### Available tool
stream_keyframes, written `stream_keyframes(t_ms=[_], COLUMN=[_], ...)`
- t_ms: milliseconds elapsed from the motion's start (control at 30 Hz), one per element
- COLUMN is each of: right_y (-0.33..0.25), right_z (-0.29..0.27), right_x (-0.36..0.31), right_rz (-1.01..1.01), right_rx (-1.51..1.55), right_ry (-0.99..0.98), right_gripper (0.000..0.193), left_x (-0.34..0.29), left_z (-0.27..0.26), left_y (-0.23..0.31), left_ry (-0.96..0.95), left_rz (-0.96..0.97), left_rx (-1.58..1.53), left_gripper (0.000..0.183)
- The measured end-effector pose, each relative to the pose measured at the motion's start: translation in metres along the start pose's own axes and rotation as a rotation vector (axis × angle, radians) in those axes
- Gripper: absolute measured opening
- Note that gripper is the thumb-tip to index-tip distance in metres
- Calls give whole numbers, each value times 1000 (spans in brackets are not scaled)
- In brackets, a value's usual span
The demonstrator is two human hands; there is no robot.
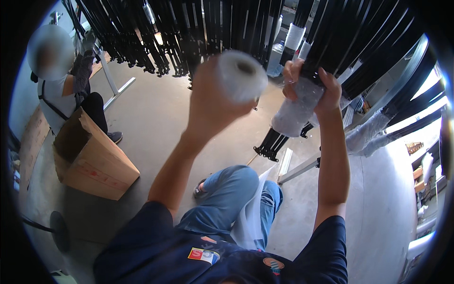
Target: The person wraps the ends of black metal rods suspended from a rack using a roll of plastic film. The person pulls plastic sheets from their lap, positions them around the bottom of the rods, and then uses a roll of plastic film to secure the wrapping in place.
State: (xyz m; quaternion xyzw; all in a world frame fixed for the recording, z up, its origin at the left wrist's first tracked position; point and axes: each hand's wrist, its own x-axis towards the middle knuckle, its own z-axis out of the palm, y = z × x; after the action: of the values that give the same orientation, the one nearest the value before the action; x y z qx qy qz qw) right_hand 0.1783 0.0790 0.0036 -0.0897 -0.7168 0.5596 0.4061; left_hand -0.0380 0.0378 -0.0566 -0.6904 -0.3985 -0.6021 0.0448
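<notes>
Concrete floor [156, 137] spreads beneath the work area, bright towards the right side. At far left, a co-worker [59, 102] sits apart from me, behind an open cardboard box [101, 170] that leans on the floor. Left of centre, dark lengths [213, 23] hang in a dense row, their lower ends uneven.

Left hand [208, 99]: raised, curled round a roll of clear film [236, 87], its open core facing up; the outline is blurred. Single-handed support is a weakness in my judgement: a loosened grip could drop the roll. Whether film spans from roll to bundle I cannot tell for certain.

Right hand [328, 94]: fingers and thumb closed about a bundle of black bars [326, 47], at the upper edge of its film wrapping [293, 116]. Bar ends protrude below, not quite level. Should this hold slacken, bars could slide further out of line; slack film could leave the wrapping loose. At far right, wrapped bundles [366, 135] slant near a pale curved surface.
</notes>
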Motion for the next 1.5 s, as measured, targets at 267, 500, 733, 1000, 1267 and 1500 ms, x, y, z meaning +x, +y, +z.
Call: stream_keyframes(t_ms=[267, 500, 733, 1000, 1267, 1500], right_y=[7, 15, -15, -15, -20, -2], right_z=[-4, -24, -20, -35, -4, -15], right_x=[4, 13, 24, 20, 8, -23], right_rz=[-90, -83, -144, -113, -52, -375], right_rx=[21, 166, 119, 66, -897, -1009], right_ry=[16, -241, -187, -182, 669, 697], right_gripper=[49, 58, 75, 67, 61, 52], left_x=[-158, -183, -164, -155, -155, -169], left_z=[2, 2, 12, 27, 32, 37], left_y=[-10, 30, 41, 46, 54, 54], left_ry=[-431, -647, -668, -687, -628, -661], left_rz=[-372, -547, -460, -521, -451, -581], left_rx=[-269, -636, -667, -716, -681, -710], left_gripper=[83, 82, 84, 91, 90, 89])
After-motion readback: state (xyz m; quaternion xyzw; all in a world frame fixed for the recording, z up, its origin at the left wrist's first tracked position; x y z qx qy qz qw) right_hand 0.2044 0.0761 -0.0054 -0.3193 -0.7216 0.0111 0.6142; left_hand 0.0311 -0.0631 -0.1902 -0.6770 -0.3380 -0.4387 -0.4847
